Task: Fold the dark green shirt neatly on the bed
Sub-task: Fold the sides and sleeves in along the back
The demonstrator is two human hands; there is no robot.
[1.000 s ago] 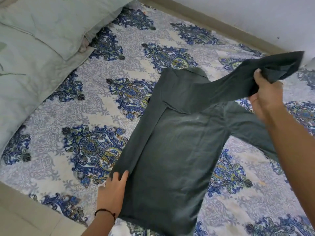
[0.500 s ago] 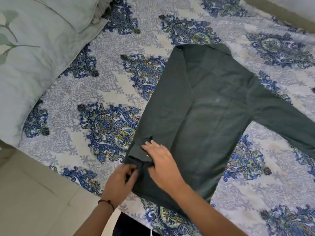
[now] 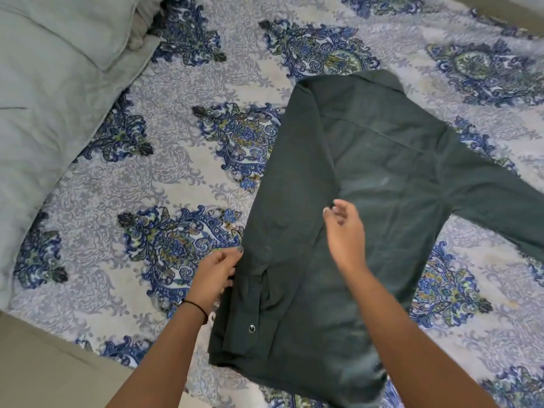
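The dark green shirt lies back-up on the bed, collar at the far end. Its left side is folded inward, the sleeve laid along the body with the cuff and a metal snap near the hem. The other sleeve stretches out to the right, running off the frame. My left hand rests at the shirt's left folded edge, fingers curled against the cloth. My right hand hovers over the middle of the shirt, fingers loosely apart, holding nothing.
The bedsheet is white and grey with blue floral medallions. Pale green pillows lie at the upper left. The near edge of the bed and a beige floor show at the lower left.
A second ago my right hand held the left sleeve up; the sleeve now lies folded along the body. My right hand has since lifted off the cuff area toward the shirt's middle.
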